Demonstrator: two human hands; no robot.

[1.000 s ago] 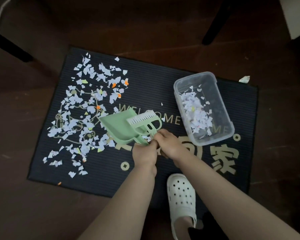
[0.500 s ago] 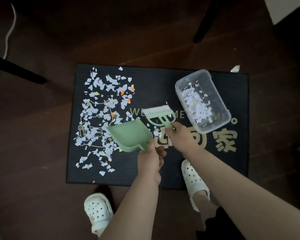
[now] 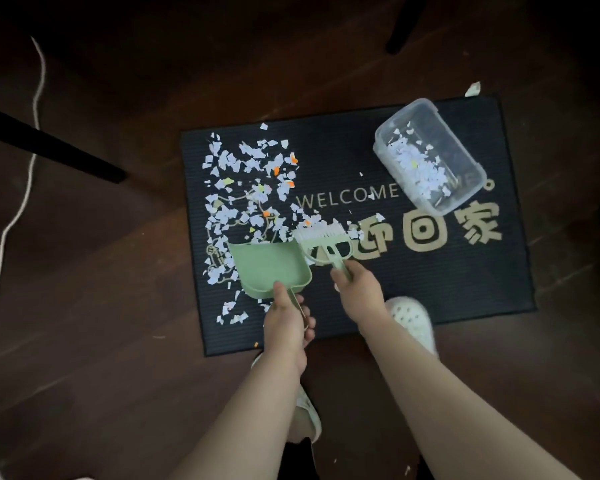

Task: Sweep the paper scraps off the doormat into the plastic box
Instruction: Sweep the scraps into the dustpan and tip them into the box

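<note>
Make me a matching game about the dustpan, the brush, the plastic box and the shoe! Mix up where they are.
Things:
1. dustpan
2. brush
3. plastic box
4. white shoe

Places:
A. held by the right hand
B. held by the left hand
C. far right on the doormat, with paper scraps inside
D. on the doormat's near edge

Pairs: 1-B, 2-A, 3-C, 4-D

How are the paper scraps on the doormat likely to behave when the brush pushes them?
The paper scraps look small, thin and flat, so they are probably very light and may scatter ahead of the brush. The doormat is ribbed, so some probably snag in its grooves rather than slide into the dustpan.
</note>
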